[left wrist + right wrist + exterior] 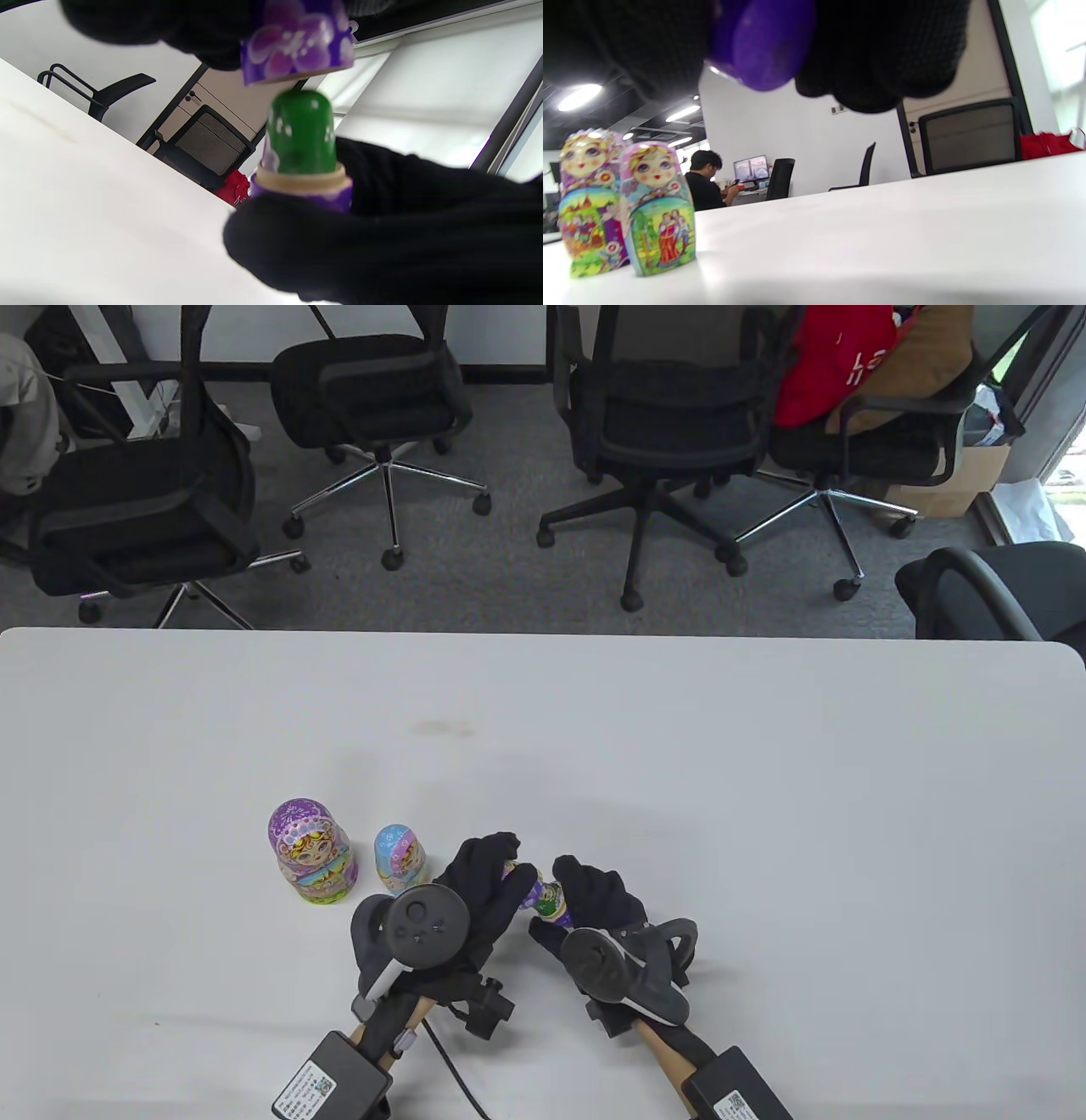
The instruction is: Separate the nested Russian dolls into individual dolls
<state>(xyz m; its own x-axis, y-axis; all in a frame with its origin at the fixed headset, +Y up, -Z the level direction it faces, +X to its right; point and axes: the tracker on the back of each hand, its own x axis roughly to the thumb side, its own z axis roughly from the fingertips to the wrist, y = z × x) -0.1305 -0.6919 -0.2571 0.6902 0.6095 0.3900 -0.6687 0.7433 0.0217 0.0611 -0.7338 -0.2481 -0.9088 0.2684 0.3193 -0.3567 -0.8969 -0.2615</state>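
A large purple doll [310, 853] and a smaller blue doll [400, 859] stand closed side by side at the table's front left; the right wrist view shows both, the large doll [585, 199] and the blue doll [657, 207]. Just right of them, my left hand [501, 869] grips the purple top half [297, 46] of a third doll. My right hand [577, 891] grips its purple bottom half [302, 191], whose base [761, 46] shows between my fingers. The halves are pulled slightly apart. A green inner doll [301, 133] sticks up out of the bottom half.
The white table [764, 780] stretches wide to the right and far side. Several black office chairs [670, 424] stand beyond its far edge, one with a red garment [836, 360]. A seated person [706, 186] is far off in the right wrist view.
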